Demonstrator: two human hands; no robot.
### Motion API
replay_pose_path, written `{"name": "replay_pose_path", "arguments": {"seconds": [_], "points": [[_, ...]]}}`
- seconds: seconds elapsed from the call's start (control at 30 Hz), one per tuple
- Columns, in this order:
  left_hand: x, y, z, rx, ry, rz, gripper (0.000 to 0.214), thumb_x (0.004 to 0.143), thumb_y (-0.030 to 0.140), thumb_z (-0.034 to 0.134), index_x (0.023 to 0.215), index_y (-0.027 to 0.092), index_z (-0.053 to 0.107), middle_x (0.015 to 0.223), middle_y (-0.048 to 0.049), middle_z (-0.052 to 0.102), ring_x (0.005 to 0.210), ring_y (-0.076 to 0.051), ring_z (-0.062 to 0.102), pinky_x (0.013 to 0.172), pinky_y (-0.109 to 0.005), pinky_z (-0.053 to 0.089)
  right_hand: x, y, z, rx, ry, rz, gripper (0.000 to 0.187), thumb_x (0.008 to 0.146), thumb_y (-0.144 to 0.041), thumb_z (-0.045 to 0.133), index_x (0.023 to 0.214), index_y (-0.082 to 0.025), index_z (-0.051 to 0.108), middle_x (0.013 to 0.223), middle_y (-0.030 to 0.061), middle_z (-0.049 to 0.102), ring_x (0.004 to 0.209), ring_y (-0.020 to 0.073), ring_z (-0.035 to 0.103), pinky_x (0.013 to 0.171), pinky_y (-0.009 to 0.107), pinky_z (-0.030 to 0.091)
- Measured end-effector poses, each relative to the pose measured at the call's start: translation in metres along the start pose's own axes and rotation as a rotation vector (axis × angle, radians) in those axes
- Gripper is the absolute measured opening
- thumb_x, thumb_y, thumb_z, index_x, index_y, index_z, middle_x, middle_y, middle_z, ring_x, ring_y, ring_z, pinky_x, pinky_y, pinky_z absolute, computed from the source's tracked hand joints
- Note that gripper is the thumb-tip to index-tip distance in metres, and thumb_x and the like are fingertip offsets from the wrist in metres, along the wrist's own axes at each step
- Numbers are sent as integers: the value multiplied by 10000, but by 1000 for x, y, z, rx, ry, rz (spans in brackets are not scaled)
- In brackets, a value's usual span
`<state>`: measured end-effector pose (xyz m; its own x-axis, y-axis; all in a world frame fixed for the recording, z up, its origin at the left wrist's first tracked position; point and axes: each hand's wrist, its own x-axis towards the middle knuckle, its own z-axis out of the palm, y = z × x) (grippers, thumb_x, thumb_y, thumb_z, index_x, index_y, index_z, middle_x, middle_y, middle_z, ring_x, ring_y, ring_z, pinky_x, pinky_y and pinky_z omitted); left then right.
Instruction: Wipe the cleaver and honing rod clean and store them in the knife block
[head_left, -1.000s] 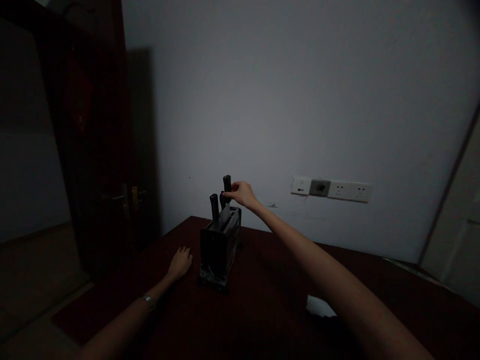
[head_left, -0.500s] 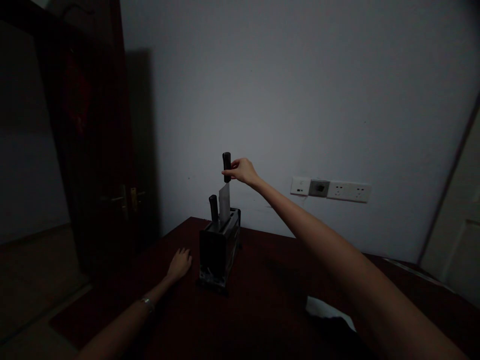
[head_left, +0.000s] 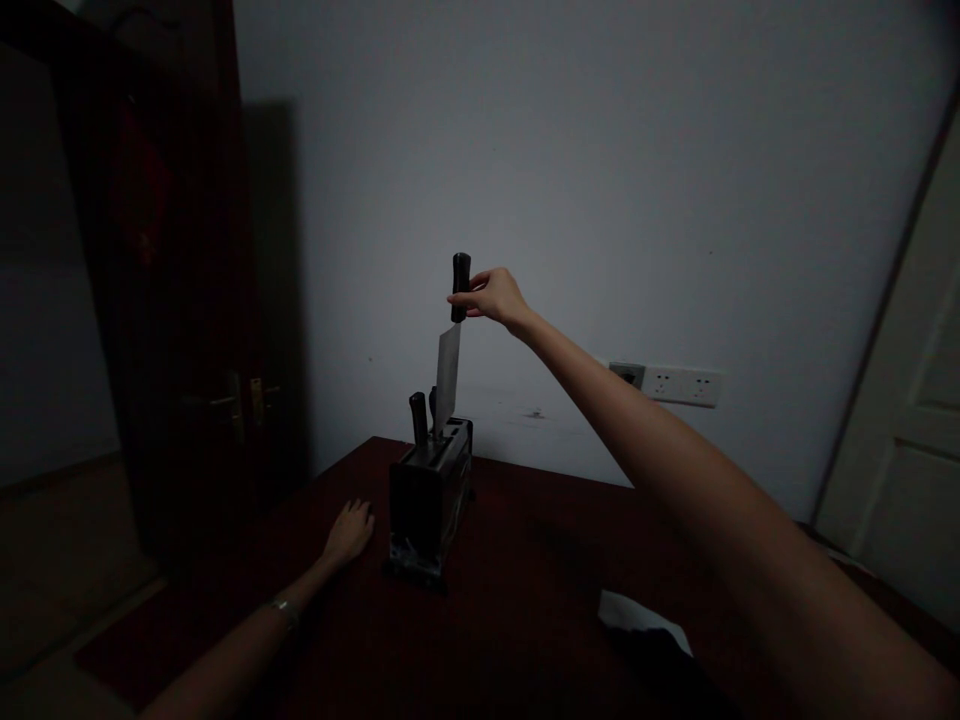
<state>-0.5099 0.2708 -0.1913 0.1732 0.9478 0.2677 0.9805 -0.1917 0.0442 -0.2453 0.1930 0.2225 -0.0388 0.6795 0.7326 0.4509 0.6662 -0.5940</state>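
Note:
My right hand (head_left: 491, 294) pinches the dark handle of a cleaver (head_left: 448, 365) and holds it upright above a dark knife block (head_left: 427, 500). The broad pale blade hangs point down, its tip just at the block's top slot. Another dark knife handle (head_left: 417, 418) still stands in the block. My left hand (head_left: 349, 530) rests flat on the dark red table (head_left: 525, 600) just left of the block, fingers apart, with a bracelet on the wrist.
A white cloth or paper (head_left: 637, 615) lies on the table near my right forearm. Behind stands a pale wall with a row of sockets (head_left: 679, 384). A dark wooden door (head_left: 172, 300) is at left, a white door (head_left: 900, 400) at right.
My right hand has risen steadily, drawing the cleaver up out of the block until nearly the whole blade shows. The left hand has stayed in place on the table.

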Motion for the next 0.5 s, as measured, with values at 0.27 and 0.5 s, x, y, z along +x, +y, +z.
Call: {"name": "replay_pose_path", "arguments": {"seconds": [0.27, 0.5], "points": [[-4, 6, -4, 42, -30, -3, 460, 863, 230, 259, 1190, 27, 512, 1257, -197, 498, 1209, -265, 427, 1017, -377, 286, -31, -8, -66, 59, 73, 48, 269, 584, -119, 768, 769, -22, 598, 658, 76, 631, 598, 178, 657, 603, 347, 587], [-27, 6, -22, 94, -155, 104, 464, 833, 216, 296, 1197, 21, 508, 1287, -204, 470, 1247, -259, 385, 1033, -374, 269, -87, 10, -127, 34, 111, 106, 288, 489, -168, 816, 684, -69, 627, 644, 69, 654, 580, 166, 647, 579, 323, 593]]}}
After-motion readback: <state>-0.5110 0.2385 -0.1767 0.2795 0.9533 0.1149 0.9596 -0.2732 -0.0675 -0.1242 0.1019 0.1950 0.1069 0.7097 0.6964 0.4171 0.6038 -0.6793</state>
